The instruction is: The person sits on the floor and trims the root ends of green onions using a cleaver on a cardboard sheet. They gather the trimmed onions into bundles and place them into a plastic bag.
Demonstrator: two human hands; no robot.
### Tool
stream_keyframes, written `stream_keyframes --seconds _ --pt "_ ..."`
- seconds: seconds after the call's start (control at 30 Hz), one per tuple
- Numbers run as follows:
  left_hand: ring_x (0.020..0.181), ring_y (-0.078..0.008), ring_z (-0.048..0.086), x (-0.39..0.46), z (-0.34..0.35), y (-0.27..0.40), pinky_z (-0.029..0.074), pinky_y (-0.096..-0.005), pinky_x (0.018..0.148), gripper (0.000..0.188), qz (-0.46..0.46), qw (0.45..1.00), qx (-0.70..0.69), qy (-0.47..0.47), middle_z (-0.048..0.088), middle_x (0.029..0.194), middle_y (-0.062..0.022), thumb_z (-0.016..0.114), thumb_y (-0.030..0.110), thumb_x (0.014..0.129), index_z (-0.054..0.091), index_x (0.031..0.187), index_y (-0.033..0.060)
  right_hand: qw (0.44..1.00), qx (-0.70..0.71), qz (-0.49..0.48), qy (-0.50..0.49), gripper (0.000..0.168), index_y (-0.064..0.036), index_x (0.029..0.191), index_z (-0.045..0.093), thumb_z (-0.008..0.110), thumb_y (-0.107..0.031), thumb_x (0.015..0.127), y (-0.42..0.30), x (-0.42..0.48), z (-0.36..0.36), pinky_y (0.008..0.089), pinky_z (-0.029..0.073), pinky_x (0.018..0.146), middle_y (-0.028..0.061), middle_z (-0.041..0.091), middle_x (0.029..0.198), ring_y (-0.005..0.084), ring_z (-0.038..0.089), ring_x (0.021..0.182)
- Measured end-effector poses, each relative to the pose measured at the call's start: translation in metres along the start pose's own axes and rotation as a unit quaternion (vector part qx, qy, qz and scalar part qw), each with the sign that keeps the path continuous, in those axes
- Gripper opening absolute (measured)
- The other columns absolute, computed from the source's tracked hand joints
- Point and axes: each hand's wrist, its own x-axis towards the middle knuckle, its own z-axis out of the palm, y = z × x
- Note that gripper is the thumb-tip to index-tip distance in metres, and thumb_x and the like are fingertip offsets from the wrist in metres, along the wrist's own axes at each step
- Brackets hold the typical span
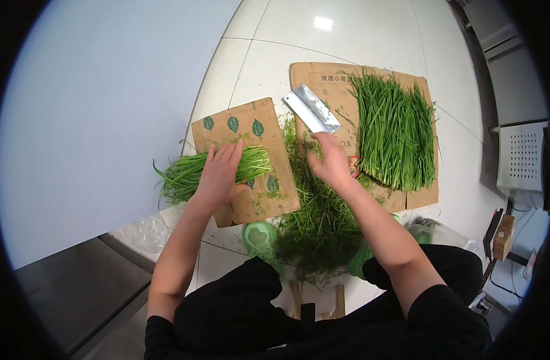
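Observation:
My left hand [221,173] presses down over a bunch of garlic chives [259,159], its fingers spread across the stalks. Pale cut ends point right, and the green leaf tips hang past the left side of the cardboard sheet [281,198] beneath. My right hand [332,159] is at the near end of a cleaver [313,108]. The broad metal blade, wet or flecked with bits, reaches up and left from the fingers. Its handle is hidden behind the hand. A heap of green trimmings [320,202] lies between the hands, below the cleaver.
A large pile of chives [396,135] rests on a second cardboard sheet [421,200] at right. Green shoes [259,236] flank the trimmings. A pale panel [104,112] rises at left. Clear plastic bags [149,234] lie at left, on the tiled floor [297,27].

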Motion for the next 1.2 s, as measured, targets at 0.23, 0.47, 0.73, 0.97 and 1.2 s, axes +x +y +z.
stream_keyframes --seconds 0.23,0.47,0.73,0.97,1.2 --pt "0.13 -0.0321 0.037 0.01 0.0 0.01 0.022 -0.0507 0.113 0.111 0.002 1.0 0.011 -0.007 0.041 0.136 -0.0174 0.086 0.031 0.056 0.025 0.143 0.0 0.944 -0.25 0.187 -0.11 0.036 -0.003 0.106 0.057 0.067 -0.009 0.072 0.09 -0.002 0.042 0.0395 0.05 0.085 0.0163 0.059 0.104 0.0326 0.058 0.102" --pt "0.134 -0.0334 0.032 0.007 -0.006 0.008 0.02 -0.0513 0.114 0.113 -0.024 1.0 0.008 -0.017 0.035 0.142 -0.0173 0.086 0.033 0.055 0.024 0.145 0.0051 0.925 -0.314 0.161 -0.138 0.038 -0.001 0.106 0.055 0.069 -0.01 0.071 0.094 0.013 0.054 0.037 0.051 0.083 0.0149 0.059 0.106 0.0297 0.058 0.103" --pt "0.136 -0.0348 0.029 -0.011 0.002 0.003 0.018 -0.0533 0.114 0.112 -0.021 0.999 -0.006 0.039 0.033 0.145 -0.0149 0.086 0.03 0.054 0.026 0.145 0.0057 0.956 -0.135 0.256 -0.046 0.035 0.004 0.099 0.056 0.061 -0.021 0.075 0.04 0.013 0.003 0.044 0.05 0.082 0.0224 0.063 0.095 0.0365 0.062 0.092" --pt "0.13 -0.0323 0.039 -0.043 0.012 0.006 0.026 -0.054 0.111 0.044 0.029 0.982 -0.036 0.181 0.045 0.137 -0.0136 0.079 0.016 0.062 0.06 0.1 0.0055 0.913 0.28 0.296 0.006 0.024 0.001 0.099 0.058 0.056 -0.017 0.083 -0.042 -0.044 -0.019 0.0321 0.046 0.06 0.0039 0.054 0.069 0.0151 0.05 0.063" --pt "0.125 -0.0298 0.045 -0.041 0.023 0.011 0.03 -0.0518 0.109 0.019 0.025 0.97 -0.022 0.239 0.053 0.127 -0.0126 0.072 0.008 0.068 0.063 0.084 0.0055 0.903 0.318 0.274 -0.089 0.03 0.002 0.108 0.055 0.06 -0.019 0.086 -0.088 -0.108 0.017 0.0282 0.04 0.045 0.0026 0.051 0.065 0.0111 0.047 0.049"
